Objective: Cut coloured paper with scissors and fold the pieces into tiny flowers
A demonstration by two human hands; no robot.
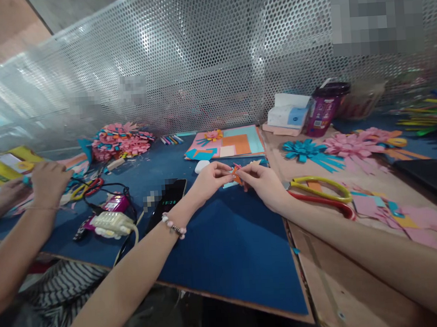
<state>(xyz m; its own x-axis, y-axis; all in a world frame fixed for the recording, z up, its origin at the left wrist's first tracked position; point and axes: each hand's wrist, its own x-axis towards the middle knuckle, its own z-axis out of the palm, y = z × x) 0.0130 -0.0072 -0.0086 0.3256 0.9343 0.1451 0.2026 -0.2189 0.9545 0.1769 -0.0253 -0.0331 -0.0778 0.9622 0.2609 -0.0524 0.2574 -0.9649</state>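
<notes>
Over the blue tabletop (238, 251), my left hand (212, 179) and my right hand (262, 183) meet at a small orange paper piece (236, 175). Fingertips of both hands pinch it from either side, and they partly hide its shape. Small bits of pink and light blue show around it. Just behind my hands lies a stack of coloured paper sheets (256, 139), with an orange and blue paper flower (213, 135) on top. Scissors with yellow and red handles (322, 189) lie beside my right wrist.
At left, a co-worker's hands (49, 181) hold blue paper. A phone (165, 201) and a power strip (113, 223) with cables lie left of my forearm. Paper flowers (302, 151), a purple cup (324, 110) and a tissue pack (287, 115) stand right, before a perforated metal screen (205, 60).
</notes>
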